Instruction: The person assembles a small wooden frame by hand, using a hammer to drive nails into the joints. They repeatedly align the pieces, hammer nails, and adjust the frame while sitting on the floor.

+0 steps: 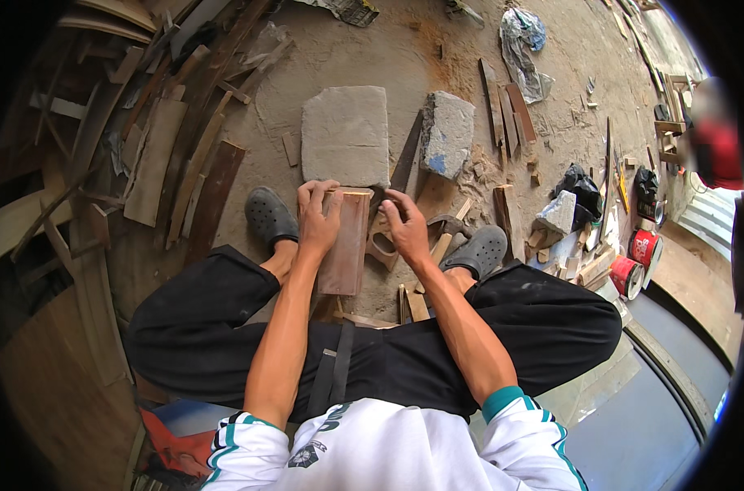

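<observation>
A reddish-brown wooden block [344,255] lies between my legs, its far end close to a pale concrete slab [344,135]. My left hand [319,219] is closed over the block's far left edge and steadies it. At the far right corner, my right hand [406,227] has thumb and forefinger drawn together by a small dark patch; what they pinch, if anything, is too small to name. Right of the block sits a wooden piece with a rounded cutout [382,248]. A dark hand saw blade [406,161] lies between the slab and a rough grey concrete chunk [448,135].
Wood offcuts [155,184] pile up on the left. More strips [503,110] lie at the far right, near crumpled clear plastic [521,57]. Beside my right knee are a black plastic bag [581,192] and red cans [627,277]. A person in red [720,151] is at the right edge.
</observation>
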